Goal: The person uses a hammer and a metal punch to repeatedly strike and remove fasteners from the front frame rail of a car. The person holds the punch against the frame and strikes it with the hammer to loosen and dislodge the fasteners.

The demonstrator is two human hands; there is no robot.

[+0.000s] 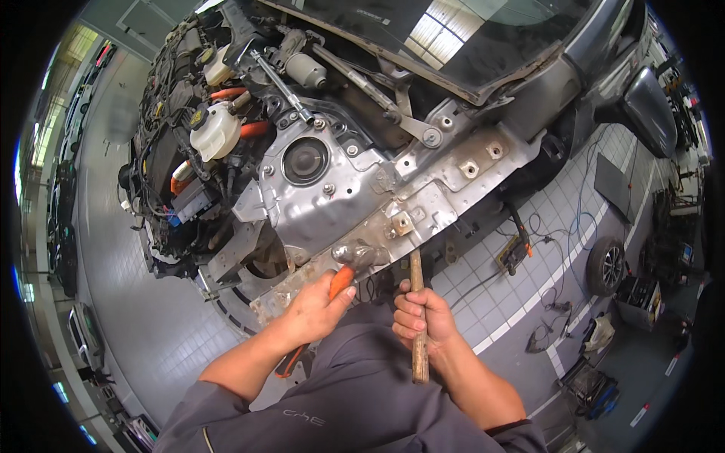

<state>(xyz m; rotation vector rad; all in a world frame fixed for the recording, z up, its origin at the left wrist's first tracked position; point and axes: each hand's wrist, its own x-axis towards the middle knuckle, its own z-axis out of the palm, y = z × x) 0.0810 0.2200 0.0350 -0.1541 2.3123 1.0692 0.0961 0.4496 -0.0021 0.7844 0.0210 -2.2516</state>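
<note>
My left hand [321,309] is closed around the orange handle of a hammer [347,254], whose rounded metal head is against or just over the worn metal body rail [434,196] of an opened car front. My right hand [419,317] grips a wooden handle [419,366] held upright in the picture. Its upper end disappears under the rail's lower edge, so what is on it is hidden. The strut tower [287,219], with a round mount and several bolts, lies above the hammer head.
An engine bay with a white reservoir [215,132] and orange cables is at left; the windscreen [400,45] and mirror [649,113] are above right. On the tiled floor [483,294] lie a wheel [604,264], cables, a yellow-black tool [513,249] and boxes.
</note>
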